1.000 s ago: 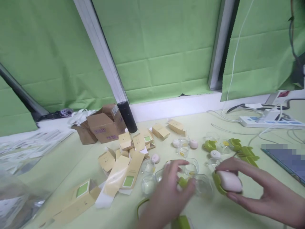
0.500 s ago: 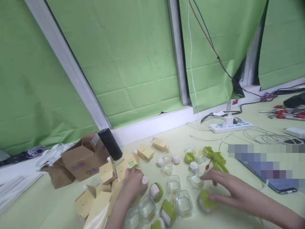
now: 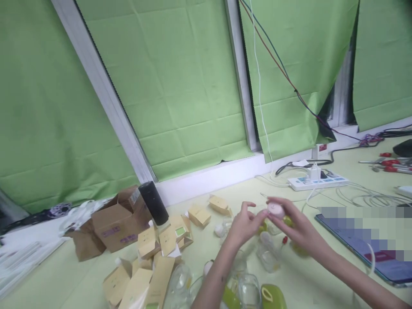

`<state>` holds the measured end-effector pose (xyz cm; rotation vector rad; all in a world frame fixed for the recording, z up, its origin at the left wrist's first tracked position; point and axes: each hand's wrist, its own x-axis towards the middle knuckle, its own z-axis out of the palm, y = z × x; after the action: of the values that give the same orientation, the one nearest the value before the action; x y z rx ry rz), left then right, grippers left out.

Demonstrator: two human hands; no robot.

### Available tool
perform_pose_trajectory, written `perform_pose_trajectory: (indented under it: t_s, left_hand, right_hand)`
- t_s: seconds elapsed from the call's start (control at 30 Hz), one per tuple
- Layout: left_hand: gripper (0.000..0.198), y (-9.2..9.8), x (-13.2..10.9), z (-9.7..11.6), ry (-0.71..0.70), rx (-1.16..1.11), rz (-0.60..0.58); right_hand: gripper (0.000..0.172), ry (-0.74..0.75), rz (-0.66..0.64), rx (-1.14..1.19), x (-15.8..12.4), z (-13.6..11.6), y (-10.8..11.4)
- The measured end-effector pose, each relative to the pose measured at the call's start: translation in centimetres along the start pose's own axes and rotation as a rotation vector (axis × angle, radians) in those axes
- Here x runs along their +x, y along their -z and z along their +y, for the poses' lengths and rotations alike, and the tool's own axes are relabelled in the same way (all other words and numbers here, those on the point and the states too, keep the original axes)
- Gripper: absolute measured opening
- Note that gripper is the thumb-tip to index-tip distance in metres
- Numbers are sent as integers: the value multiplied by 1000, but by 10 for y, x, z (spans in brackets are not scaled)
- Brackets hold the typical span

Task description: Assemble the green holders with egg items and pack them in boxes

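My right hand (image 3: 294,221) grips a small round pinkish-white cap-like piece (image 3: 276,209) between thumb and fingers, raised over the table. My left hand (image 3: 246,223) is close beside it, thumb tip touching or almost touching the piece's edge, index finger apart from the thumb. Below the hands lie clear plastic cups (image 3: 269,256) and several green plastic parts; one green lid-like piece (image 3: 273,296) sits near the bottom edge. My left forearm covers part of this group. Another clear cup (image 3: 180,277) stands left of that forearm.
Opened yellow cartons (image 3: 167,240) are heaped at left, near a brown cardboard box (image 3: 119,227) and a black cylinder (image 3: 153,202). A power strip (image 3: 317,181) with cables lies at the back right. A phone-like device (image 3: 363,253) and red-handled tools (image 3: 392,165) are farther right.
My left hand has moved right and up from beside the cartons. My right hand has risen from a green part and now holds the pinkish-white piece. The view has shifted slightly.
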<state>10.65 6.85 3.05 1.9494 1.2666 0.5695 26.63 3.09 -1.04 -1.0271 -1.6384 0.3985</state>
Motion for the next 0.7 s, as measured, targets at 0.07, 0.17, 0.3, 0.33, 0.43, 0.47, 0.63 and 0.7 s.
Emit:
perform_pose_trajectory:
  t_s: [0.07,0.17,0.3,0.33,0.43,0.47,0.63,0.7]
  left_hand:
    - [43,-10,21,-1,65,100,57]
    - [30,-25,43,-4,151,183,86]
    - [31,-30,47,-5,177,101,111]
    - [31,-26,43,-5,168,58,130]
    - [31,-9,18,-2,133,-126,179]
    - [32,-3,6,-1,123,-209,180]
    - [43,14,-65,-6,182,-742,189]
    - [39,13,-88,-12,298,-1096,246]
  right_hand:
    - [42,-82,162,12,3,7,9]
    - [37,-126,190,43,4,7,11]
    - [33,-56,149,11,2,3,7]
    - [32,-38,146,-3,1,2,6]
    - [37,-36,154,31,-2,-3,5]
    - [38,-46,140,52,-3,-7,5]
    - [33,26,-1,16,-13,-38,0]
    - [33,85,-65,1,-18,-51,-4]
